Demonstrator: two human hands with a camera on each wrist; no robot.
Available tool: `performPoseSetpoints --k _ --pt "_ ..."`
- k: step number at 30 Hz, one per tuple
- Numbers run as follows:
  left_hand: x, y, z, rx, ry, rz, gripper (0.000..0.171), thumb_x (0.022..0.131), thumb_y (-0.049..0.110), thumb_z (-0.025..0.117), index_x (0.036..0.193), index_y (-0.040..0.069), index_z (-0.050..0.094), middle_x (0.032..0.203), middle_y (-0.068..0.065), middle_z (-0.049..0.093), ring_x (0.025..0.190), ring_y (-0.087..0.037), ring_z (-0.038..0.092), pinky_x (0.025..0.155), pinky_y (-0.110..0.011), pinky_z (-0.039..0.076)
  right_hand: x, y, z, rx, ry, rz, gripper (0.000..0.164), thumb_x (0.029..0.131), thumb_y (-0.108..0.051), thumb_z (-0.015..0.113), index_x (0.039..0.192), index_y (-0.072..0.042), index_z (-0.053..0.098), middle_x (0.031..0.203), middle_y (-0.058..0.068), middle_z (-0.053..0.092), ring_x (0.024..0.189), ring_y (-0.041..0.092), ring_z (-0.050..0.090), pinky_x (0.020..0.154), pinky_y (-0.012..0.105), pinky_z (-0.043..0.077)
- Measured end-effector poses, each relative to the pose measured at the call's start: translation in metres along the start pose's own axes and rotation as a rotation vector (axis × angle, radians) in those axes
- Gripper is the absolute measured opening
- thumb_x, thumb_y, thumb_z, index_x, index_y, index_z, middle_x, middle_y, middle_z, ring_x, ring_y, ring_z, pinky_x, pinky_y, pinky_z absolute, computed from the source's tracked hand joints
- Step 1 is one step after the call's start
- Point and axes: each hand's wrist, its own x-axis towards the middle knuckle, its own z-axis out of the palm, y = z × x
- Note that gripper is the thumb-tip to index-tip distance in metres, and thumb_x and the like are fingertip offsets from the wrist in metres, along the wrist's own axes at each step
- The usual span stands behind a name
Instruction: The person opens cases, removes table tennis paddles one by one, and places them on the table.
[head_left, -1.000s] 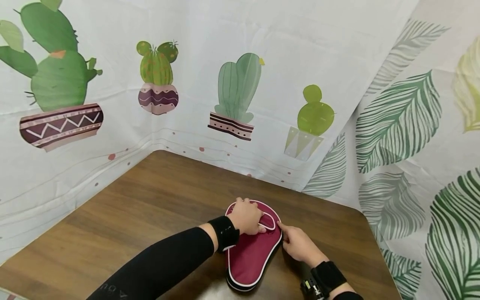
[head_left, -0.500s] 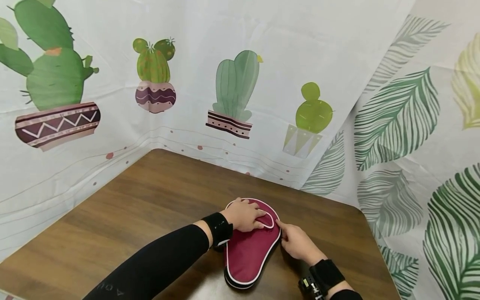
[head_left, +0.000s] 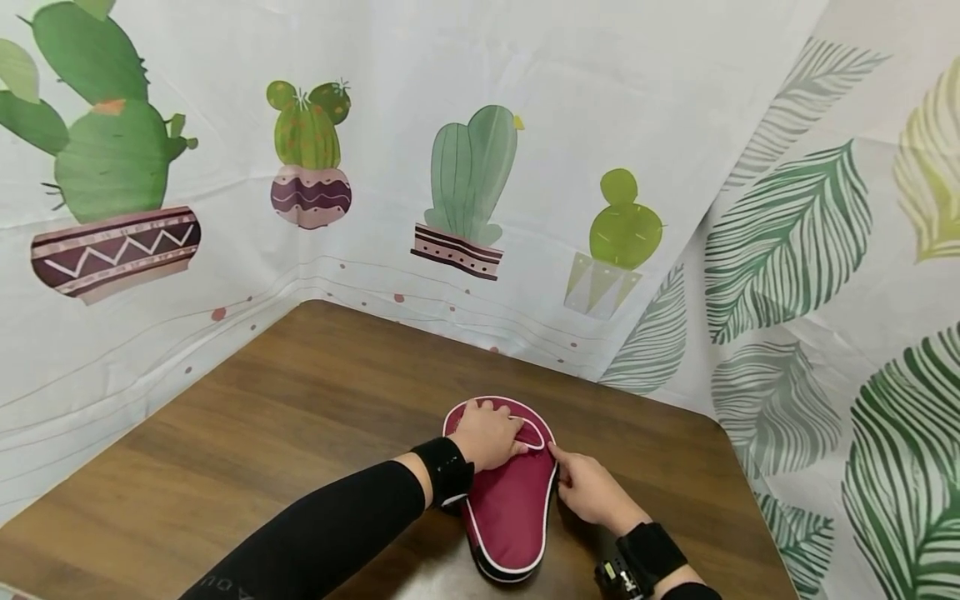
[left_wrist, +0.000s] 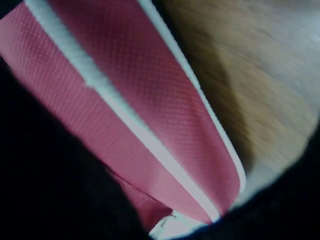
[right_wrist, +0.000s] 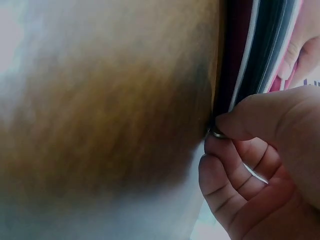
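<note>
Since half a second ago, the red case (head_left: 510,508) has turned slightly, its narrow near end swinging right, while both hands have stayed by its wide far part. Nearest in the scene are the black sleeve (head_left: 330,525) on the left and a wristband (head_left: 651,553) on the right. The case lies flat, its long axis running near to far. At its right edge, beyond the middle, the right hand (head_left: 592,487) has a narrow grip: thumb and index finger pinch a small metal piece (right_wrist: 218,134), probably a zip pull. That dark side lies just left of the right grip, so the right hand is the nearer one to this edge. The left hand (head_left: 486,435) rests on top at the wide end, its fingers beside a white-edged patch (head_left: 531,435); its grip holds nothing that I can make out. Around the case spreads the brown desk (head_left: 337,367), and farthest off hangs the cactus-printed cloth (head_left: 375,125).
</note>
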Motion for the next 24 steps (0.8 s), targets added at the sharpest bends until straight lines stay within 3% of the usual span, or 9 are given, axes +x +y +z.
performPoseSetpoints --k 5,8,11,16,20,24 --pt "0.000 0.003 -0.001 0.012 0.001 -0.038 0.055 0.099 0.064 0.043 0.141 0.033 0.059 0.136 0.000 0.062 0.124 -0.026 0.057 0.103 -0.052 0.043 0.000 -0.004 0.000 -0.055 0.004 -0.006 0.065 0.082 0.005 0.063 0.145 0.007 0.047 0.064 -0.006 0.049 0.057 0.005 0.044 0.055 0.024 0.040" --pt "0.000 0.002 -0.001 -0.011 -0.011 -0.045 0.057 0.099 0.064 0.043 0.143 0.031 0.058 0.137 -0.001 0.062 0.125 -0.026 0.056 0.104 -0.052 0.042 0.001 -0.008 0.000 -0.130 0.025 -0.035 0.061 0.082 0.004 0.063 0.142 0.007 0.050 0.080 0.003 0.065 0.073 0.013 0.060 0.066 0.031 0.050" --pt "-0.001 -0.004 -0.002 -0.067 -0.038 -0.037 0.061 0.098 0.064 0.045 0.146 0.027 0.054 0.141 -0.003 0.059 0.130 -0.027 0.053 0.107 -0.053 0.040 0.003 -0.009 0.000 -0.178 0.035 -0.059 0.060 0.083 0.003 0.063 0.141 0.007 0.051 0.083 0.005 0.064 0.077 0.015 0.059 0.069 0.032 0.049" --pt "-0.004 -0.019 -0.003 -0.143 -0.077 0.027 0.065 0.094 0.062 0.054 0.150 0.030 0.048 0.148 -0.004 0.052 0.136 -0.030 0.048 0.110 -0.053 0.038 0.006 -0.006 0.000 -0.100 0.020 -0.060 0.064 0.080 0.005 0.063 0.143 0.007 0.050 0.063 -0.009 0.042 0.056 0.003 0.035 0.055 0.023 0.034" --pt "-0.004 -0.026 -0.001 -0.142 -0.067 0.085 0.068 0.092 0.065 0.055 0.151 0.033 0.045 0.151 -0.004 0.050 0.137 -0.030 0.047 0.109 -0.053 0.039 0.006 -0.004 -0.002 -0.068 0.016 -0.065 0.065 0.080 0.005 0.063 0.143 0.008 0.049 0.062 -0.012 0.040 0.055 0.000 0.033 0.054 0.022 0.033" --pt "-0.005 -0.027 0.005 -0.116 -0.016 0.173 0.062 0.098 0.063 0.046 0.154 0.038 0.038 0.152 -0.005 0.048 0.136 -0.030 0.049 0.109 -0.053 0.040 0.003 -0.002 -0.001 -0.055 0.008 -0.040 0.065 0.081 0.004 0.063 0.144 0.007 0.049 0.061 -0.011 0.042 0.053 0.001 0.035 0.053 0.023 0.035"
